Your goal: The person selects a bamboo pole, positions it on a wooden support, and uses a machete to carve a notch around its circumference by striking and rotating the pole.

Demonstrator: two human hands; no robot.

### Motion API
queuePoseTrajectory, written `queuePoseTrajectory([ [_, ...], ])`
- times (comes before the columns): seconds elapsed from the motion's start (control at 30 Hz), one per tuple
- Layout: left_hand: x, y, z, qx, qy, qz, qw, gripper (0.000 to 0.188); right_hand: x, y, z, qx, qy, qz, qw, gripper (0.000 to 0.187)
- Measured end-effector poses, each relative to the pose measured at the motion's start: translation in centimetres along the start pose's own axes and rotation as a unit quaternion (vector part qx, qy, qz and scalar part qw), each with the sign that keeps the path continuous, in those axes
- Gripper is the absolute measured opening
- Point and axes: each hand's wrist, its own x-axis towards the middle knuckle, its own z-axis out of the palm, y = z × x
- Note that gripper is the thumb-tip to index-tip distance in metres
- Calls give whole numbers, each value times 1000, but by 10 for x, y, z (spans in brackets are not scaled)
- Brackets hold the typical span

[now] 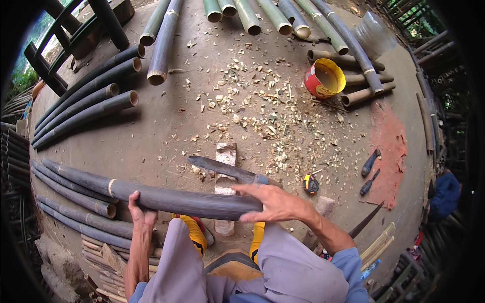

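A long dark bamboo pole lies across above my knees, with a pale ring at a node toward its left part. My left hand grips it from beneath, the thumb up along its side. Around its right end is my right hand, fingers on the far side and thumb on the near side, covering the cut end. Just beyond the pole, a machete rests across a pale, notched wooden block; its handle is partly behind my right hand.
Wood chips litter the ground ahead. Bamboo poles lie at left and far side. A red-and-yellow bucket stands far right. A tape measure and two dark-handled tools lie right, near a reddish patch.
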Motion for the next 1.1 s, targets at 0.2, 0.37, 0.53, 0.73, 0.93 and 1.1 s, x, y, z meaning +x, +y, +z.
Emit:
queuePoseTrajectory([
  [0.2,-40,-19,0,-59,-46,-32,997,58,-67,4,-8,-163,-149,205,953,72],
  [0.37,17,23,-51,-29,19,14,999,47,-123,10,8,-226,-60,227,945,76],
  [0.53,-41,-31,19,-6,-48,-93,994,47,-210,43,7,-322,79,199,922,75],
  [0.73,-86,-53,73,131,-122,-126,976,40,-295,68,37,-368,238,185,880,73],
  [0.93,-110,-67,127,208,-272,-206,916,51,-369,61,112,-320,303,249,862,74],
  [1.1,-147,-97,171,290,-363,-195,864,66,-418,65,160,-307,375,309,818,74],
])
